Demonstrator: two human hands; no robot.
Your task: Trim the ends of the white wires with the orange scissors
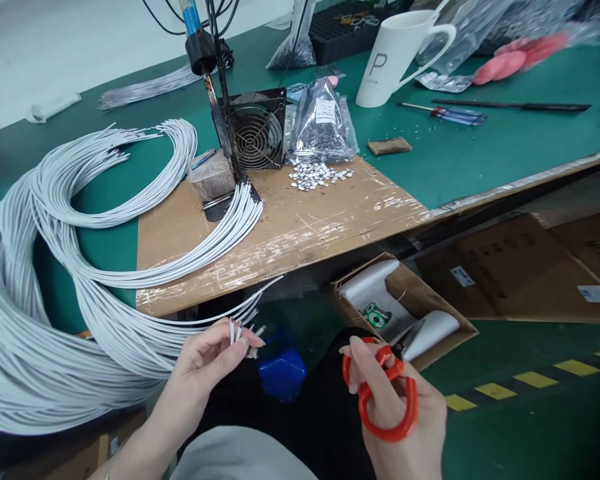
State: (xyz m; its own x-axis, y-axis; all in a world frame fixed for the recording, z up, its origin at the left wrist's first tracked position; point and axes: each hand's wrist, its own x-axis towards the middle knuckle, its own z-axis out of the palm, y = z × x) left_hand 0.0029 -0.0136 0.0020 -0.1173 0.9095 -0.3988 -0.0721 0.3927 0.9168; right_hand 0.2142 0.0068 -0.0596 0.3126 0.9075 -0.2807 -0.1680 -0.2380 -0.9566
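Observation:
My left hand [213, 357] is closed, pinching the ends of a few white cables between thumb and fingers. These belong to, or lie against, a large bundle of white cables [115, 333] that hangs over the table's front edge. My right hand [397, 400] has its fingers through the red handles of a pair of scissors [411, 407]; the blades point away from me and are mostly hidden. Another fan of white cable ends [230, 223] rests on the brown board [300, 233], close to the soldering iron [215, 100] on its stand.
Behind the board stand a black fan [257, 130] and a silvery bag [323, 120], with small white parts [317, 176] in front. A white mug [393, 60], a screwdriver [445, 113] and a sponge [389, 146] are farther right. Below the edge sits an open cardboard box [453, 307].

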